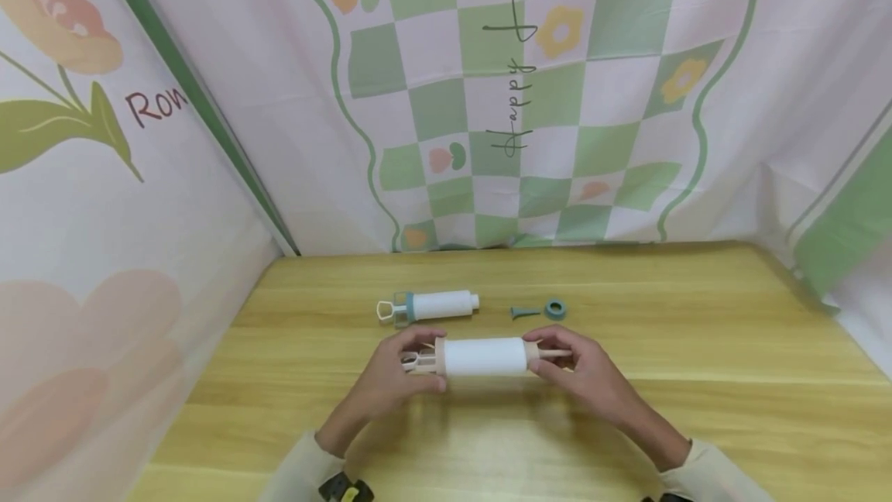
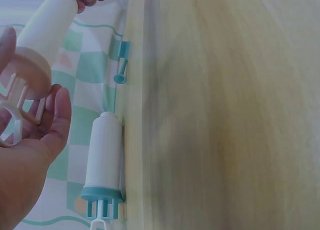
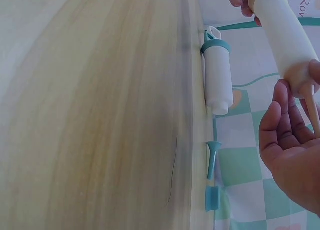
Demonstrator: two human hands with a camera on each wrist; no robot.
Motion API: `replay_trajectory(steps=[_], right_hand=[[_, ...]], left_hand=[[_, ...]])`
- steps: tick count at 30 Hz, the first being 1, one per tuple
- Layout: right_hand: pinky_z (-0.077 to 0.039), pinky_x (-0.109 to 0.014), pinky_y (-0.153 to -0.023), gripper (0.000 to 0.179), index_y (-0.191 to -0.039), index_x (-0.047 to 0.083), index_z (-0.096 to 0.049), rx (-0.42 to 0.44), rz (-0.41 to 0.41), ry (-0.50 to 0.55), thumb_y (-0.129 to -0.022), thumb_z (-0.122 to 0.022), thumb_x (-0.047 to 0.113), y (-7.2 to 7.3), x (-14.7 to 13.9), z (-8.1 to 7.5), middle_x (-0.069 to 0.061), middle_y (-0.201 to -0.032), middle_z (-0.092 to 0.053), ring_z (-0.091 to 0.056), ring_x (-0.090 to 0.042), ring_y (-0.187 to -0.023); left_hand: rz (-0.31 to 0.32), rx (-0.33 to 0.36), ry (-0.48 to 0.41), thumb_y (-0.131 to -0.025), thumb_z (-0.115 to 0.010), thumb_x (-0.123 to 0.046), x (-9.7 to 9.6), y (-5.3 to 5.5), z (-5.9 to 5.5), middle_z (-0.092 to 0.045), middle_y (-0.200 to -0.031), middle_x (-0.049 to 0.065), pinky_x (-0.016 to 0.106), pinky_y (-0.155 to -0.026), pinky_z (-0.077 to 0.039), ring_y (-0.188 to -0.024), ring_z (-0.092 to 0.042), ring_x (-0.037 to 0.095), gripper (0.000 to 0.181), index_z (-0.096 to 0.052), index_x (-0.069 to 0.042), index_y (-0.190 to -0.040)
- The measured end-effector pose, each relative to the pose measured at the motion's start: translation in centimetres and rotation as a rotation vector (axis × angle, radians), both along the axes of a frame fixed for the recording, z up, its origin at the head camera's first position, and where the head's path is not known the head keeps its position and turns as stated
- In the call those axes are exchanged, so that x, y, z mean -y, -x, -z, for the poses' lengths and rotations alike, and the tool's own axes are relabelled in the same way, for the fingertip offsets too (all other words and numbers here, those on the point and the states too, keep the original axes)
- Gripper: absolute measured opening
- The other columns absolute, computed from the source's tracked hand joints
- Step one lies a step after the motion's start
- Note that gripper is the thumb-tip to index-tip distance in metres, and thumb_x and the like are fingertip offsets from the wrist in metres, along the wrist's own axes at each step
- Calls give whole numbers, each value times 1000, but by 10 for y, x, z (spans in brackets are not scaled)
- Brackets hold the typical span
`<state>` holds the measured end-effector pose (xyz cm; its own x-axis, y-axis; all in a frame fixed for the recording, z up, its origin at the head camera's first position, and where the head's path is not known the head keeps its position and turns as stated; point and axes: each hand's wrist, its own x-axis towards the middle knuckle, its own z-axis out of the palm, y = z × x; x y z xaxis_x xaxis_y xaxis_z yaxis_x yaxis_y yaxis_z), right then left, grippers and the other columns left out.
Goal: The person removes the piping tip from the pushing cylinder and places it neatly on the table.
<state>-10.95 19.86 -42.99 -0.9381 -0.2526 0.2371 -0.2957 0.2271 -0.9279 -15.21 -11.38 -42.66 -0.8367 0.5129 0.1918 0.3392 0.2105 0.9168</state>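
Note:
A piping syringe with a white barrel and beige ends (image 1: 485, 356) is held lengthwise above the table. Around its collar, at the plunger end, my left hand (image 1: 397, 373) grips with thumb and fingers. At the opposite end my right hand (image 1: 585, 370) pinches the beige nozzle cap (image 3: 299, 80), and a thin beige nozzle (image 3: 313, 112) points into the palm. The pale loop handle of the plunger (image 2: 15, 120) shows near the left palm. Behind lies a second syringe, white with a teal collar (image 1: 442, 304), on its side.
A teal nozzle (image 1: 525, 313) and a teal ring (image 1: 555, 309) lie on the wooden table (image 1: 293, 378), right of the second syringe. Patterned cloth (image 1: 488, 99) hangs along the table's back edge, with another cloth (image 1: 139, 254) on the left.

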Motion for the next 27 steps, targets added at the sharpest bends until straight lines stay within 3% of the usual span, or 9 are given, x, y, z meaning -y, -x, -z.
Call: replay_trajectory(steps=[9,15,20,27], right_hand=[[-58,-35,-76,29,-125,2,-61,73,16,-7,-100,-63,17,0,2,-4,-13,-103,-69,-69,-30,-90],[-59,-39,-75,30,-126,-3,-59,111,-1,51,-102,-60,15,2,5,-5,-17,-101,-69,-69,-37,-87],[-60,-39,-71,27,-122,-5,-59,81,-12,83,-100,-61,10,4,6,-3,-20,-99,-69,-69,-32,-81],[-59,-33,-72,23,-119,-7,-59,52,-28,134,-99,-61,2,3,8,2,-26,-110,-64,-68,-20,-83]], left_hand=[[-60,-6,-33,-76,-86,-11,-2,-2,1,-65,-116,11,41,-88,-53,-101,-63,27,57,-62,-1,-127],[-75,-14,-43,-77,-85,-12,-4,-2,1,-65,-115,10,42,-87,-53,-100,-62,27,54,-63,-4,-125],[-77,-17,-29,-77,-85,-14,-4,-2,1,-64,-117,10,41,-86,-54,-100,-62,26,52,-64,-6,-125],[-89,-10,-12,-77,-85,-14,-4,-2,1,-66,-114,9,37,-85,-55,-98,-63,24,48,-66,-9,-121]])
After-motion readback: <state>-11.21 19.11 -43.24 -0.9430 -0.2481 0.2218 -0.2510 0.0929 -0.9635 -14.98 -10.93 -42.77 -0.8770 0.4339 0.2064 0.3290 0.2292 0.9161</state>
